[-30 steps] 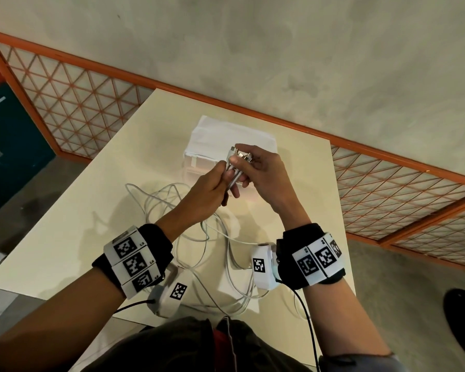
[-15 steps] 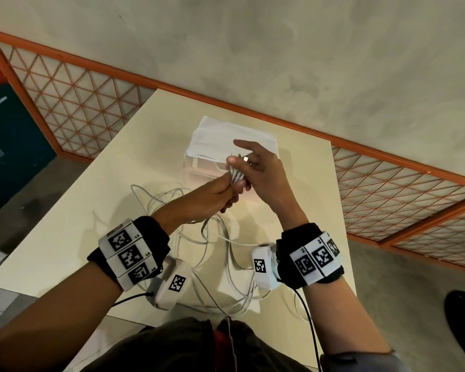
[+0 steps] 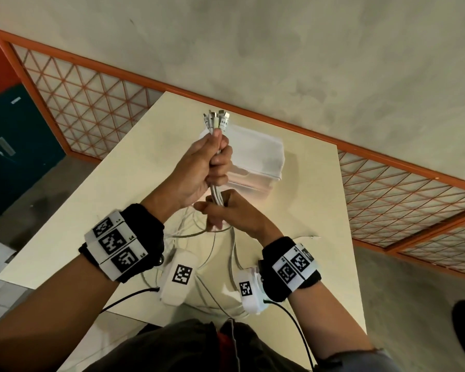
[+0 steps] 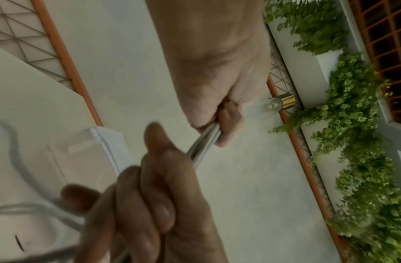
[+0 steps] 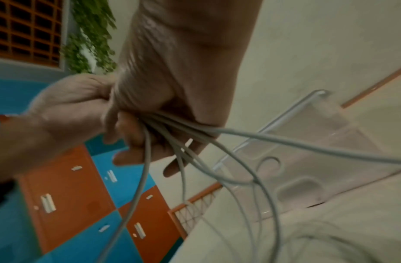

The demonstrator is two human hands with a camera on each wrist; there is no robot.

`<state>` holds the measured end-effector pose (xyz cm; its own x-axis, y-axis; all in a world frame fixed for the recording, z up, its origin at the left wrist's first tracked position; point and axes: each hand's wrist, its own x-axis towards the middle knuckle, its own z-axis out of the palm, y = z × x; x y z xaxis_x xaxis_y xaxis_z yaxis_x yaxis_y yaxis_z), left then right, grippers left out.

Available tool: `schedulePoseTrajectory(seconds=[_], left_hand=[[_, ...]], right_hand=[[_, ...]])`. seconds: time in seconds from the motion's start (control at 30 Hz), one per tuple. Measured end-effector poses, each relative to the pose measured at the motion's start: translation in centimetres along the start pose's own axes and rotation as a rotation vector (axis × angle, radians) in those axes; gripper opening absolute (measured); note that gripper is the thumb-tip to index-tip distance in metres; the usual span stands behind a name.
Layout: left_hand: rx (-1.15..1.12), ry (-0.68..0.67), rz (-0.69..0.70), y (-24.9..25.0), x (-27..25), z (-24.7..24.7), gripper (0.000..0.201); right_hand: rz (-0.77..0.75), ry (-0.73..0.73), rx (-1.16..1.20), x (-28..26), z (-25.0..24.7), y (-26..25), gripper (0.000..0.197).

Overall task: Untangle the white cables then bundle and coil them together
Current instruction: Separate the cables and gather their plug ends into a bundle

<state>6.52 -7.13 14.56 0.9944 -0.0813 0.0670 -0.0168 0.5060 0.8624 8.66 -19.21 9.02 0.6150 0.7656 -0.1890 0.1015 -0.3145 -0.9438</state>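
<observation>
Item: white cables (image 3: pixel 217 193), plug ends aligned, raised above worktop (image 3: pixel 124 167). My left hand (image 3: pixel 199 167) clamps the bundle; right hand (image 3: pixel 226 210) pinches just below. Step: bundling. Next, probably: coil the loose loops.

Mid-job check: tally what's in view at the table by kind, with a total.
Hands: 2, left and right, both gripping the cables
Cable bundle: 1; the strands can't be counted
Clear box: 1
Wrist cameras: 2
Table: 1
Total: 7
</observation>
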Motion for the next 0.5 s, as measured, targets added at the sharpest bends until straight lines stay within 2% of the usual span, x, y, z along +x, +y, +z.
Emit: schedulePoseTrajectory(seconds=[0.1,0.17,0.27,0.33,0.4,0.5], left_hand=[[0.010,0.053,0.031,0.9,-0.2,-0.8,0.036],[0.033,0.068,0.053,1.5,-0.3,-1.3,0.036],[0.162,0.097,0.094,2.3,-0.8,-2.2,0.036],[0.387,0.129,0.144,2.1,-1.4,-2.5,0.037],[0.723,0.136,0.166,1.2,-1.9,-2.7,0.046],[1.075,0.042,0.047,-0.5,-2.1,-2.9,0.044]], right_hand=[[0.081,0.044,-0.154,0.4,-1.4,1.4,0.040],[0.082,0.070,-0.251,0.2,-2.6,2.9,0.037],[0.137,0.170,-0.307,-0.7,-4.7,5.2,0.038],[0.160,0.243,-0.336,-1.4,-5.7,6.0,0.043],[0.184,0.281,-0.371,-1.6,-6.1,6.1,0.045],[0.194,0.314,-0.431,-1.5,-5.7,4.9,0.042]])
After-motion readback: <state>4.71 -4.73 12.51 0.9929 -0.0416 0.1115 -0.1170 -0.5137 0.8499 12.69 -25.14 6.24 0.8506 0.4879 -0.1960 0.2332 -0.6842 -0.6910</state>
